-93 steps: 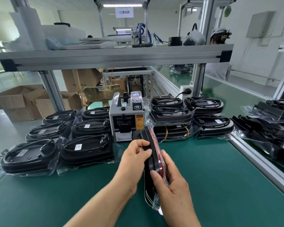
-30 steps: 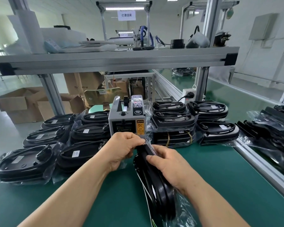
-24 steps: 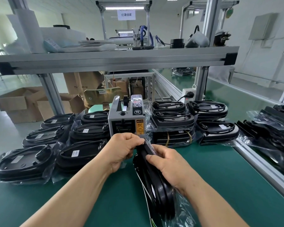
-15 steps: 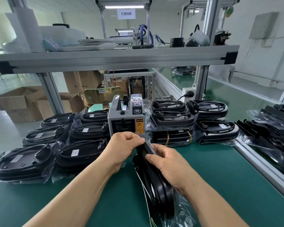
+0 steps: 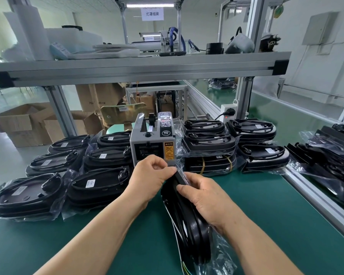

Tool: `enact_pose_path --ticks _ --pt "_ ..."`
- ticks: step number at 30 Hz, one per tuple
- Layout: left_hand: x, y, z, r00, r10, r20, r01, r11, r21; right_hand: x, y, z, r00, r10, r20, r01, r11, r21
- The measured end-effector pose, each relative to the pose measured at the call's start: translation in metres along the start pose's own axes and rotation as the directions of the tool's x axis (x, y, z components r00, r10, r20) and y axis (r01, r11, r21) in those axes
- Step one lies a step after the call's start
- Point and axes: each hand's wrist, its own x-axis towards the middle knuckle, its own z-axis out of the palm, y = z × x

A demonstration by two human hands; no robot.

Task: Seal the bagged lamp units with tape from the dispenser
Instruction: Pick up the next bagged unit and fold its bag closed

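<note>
Your lamp (image 5: 189,221) sits inside its clear bag (image 5: 222,253), edge-up on the mat (image 5: 266,215) before the dispenser (image 5: 153,141). Your left hand (image 5: 150,179) pinches the bag's top; your right hand (image 5: 204,197) grips the lamp's edge. Little has changed since half a second ago.

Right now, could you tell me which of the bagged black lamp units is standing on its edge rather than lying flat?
The bagged black lamp unit held by both hands, the left hand and the right hand, before the grey tape dispenser; the others lie flat in stacks.
</note>
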Motion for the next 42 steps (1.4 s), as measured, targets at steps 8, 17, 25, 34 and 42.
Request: enact_pose_path --ticks 8,17,25,34,42 --pt "0.003 0.005 0.013 0.956 -0.283 0.075 0.293 0.918 -0.267 0.000 -0.001 0.001 1.000 0.017 -0.006 -0.017 1.000 -0.006" --pt "-0.004 -0.004 0.017 0.948 -0.294 0.122 0.317 0.853 -0.413 -0.006 -0.005 -0.003 0.999 0.022 -0.034 -0.023 1.000 -0.020" --pt "-0.019 -0.004 0.019 0.969 -0.244 0.048 0.242 0.880 -0.410 -0.007 -0.006 0.001 0.997 0.003 -0.079 -0.009 0.997 -0.081" --pt "-0.042 0.037 0.002 0.981 0.172 -0.089 -0.186 0.967 -0.172 -0.023 -0.012 0.002 0.974 -0.194 -0.115 0.213 0.959 0.187" --pt "-0.108 0.033 0.004 0.820 0.570 0.059 -0.572 0.819 0.040 -0.057 -0.008 0.007 0.939 -0.229 -0.255 0.308 0.892 0.331"
